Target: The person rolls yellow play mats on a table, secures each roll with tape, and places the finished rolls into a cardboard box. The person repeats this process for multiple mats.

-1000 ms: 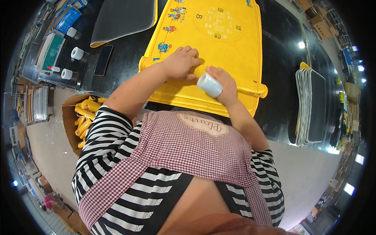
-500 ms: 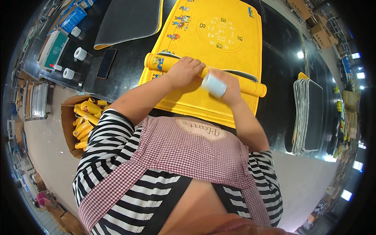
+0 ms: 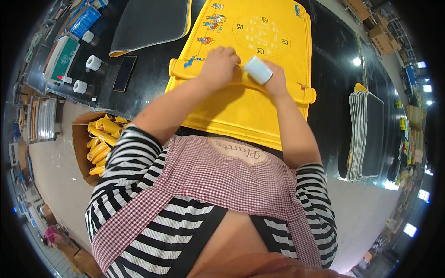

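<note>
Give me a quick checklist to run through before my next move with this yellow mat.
1. Left hand on the mat's rolled edge: ok, it rests near the middle.
2. Right hand free: not ok, it holds a small pale roll.
3. Yellow mat flat beyond the rolled edge: ok, as far as the picture shows.
4. Rolled edge tight in the middle: cannot tell, the hands hide part of it.
5. Phone out of the way: ok, it lies on the table to the left, apart from the mat.
</note>
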Available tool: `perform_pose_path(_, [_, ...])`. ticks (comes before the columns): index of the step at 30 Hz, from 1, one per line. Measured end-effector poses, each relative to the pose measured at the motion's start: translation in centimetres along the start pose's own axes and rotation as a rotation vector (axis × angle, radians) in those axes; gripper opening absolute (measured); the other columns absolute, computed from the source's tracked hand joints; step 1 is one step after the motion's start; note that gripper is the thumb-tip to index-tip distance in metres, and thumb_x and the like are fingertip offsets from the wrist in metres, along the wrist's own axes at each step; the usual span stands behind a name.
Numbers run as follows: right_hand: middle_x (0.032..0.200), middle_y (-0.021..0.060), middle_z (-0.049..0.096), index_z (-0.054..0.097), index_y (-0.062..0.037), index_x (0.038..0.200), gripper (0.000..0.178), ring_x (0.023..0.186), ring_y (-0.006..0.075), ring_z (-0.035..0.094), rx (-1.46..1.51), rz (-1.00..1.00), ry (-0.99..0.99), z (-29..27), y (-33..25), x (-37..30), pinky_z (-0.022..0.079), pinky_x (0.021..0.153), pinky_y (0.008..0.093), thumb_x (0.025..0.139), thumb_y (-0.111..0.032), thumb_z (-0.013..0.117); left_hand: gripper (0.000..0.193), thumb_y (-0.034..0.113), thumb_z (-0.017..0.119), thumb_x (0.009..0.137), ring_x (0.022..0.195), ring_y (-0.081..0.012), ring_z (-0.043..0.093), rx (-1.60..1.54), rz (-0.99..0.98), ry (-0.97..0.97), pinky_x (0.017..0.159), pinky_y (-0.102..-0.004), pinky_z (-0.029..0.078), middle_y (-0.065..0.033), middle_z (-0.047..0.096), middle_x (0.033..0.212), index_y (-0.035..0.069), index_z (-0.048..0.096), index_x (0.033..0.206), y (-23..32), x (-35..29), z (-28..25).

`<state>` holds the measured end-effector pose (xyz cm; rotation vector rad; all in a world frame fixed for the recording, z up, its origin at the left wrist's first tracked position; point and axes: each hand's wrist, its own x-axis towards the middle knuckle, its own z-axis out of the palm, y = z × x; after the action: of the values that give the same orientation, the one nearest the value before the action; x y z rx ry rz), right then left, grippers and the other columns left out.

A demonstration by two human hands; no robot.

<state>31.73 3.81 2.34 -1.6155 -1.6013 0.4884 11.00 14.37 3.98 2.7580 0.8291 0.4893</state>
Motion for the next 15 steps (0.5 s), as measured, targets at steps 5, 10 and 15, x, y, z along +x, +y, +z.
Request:
perform_pose_path(5, [0.096, 0.0142, 0.077, 0.075, -0.0057, 0.109, 0.033, 0.089, 0.0271, 0.074, 0.274, 0.092, 0.1, -0.1, 7.0, 8.7, 0.057, 0.08, 0.0351, 0.078, -0.01, 0.087, 0.055, 0.03, 0.067, 0.094, 0.135, -0.0359, 0.05, 0.178, 0.204, 0.213, 0.115, -0.0501, 0.037, -0.015, 0.059, 0.139, 0.002, 0.057, 0.14, 1.2, -2.8, 4.6])
perform_pose_path(10, [0.1, 0.0141, 0.077, 0.076, -0.005, 0.11, 0.032, 0.09, 0.0252, 0.073, 0.201, 0.069, 0.115, -0.9, 6.2, 10.2, 0.057, 0.082, 0.0329, 0.08, -0.011, 0.084, 0.081, 0.048, 0.071, 0.091, 0.143, -0.0352, 0.046, 0.209, 0.169, 0.116, 0.121, -0.0528, 0.029, -0.0179, 0.054, 0.146, -0.001, 0.045, 0.15, -2.1, 3.6, 5.0])
perform_pose_path(15, [0.107, 0.0145, 0.076, 0.072, -0.0103, 0.12, 0.045, 0.1, 0.0348, 0.072, -0.292, -0.327, 0.086, 0.0, 0.6, 6.5, 0.057, 0.089, 0.0398, 0.082, -0.03, 0.084, 0.061, 0.038, 0.083, 0.08, 0.126, -0.0372, 0.057, 0.138, -0.015, -0.293, 0.11, -0.0529, 0.043, -0.0157, 0.062, 0.124, 0.007, 0.059, 0.127, -3.3, 10.3, 1.4])
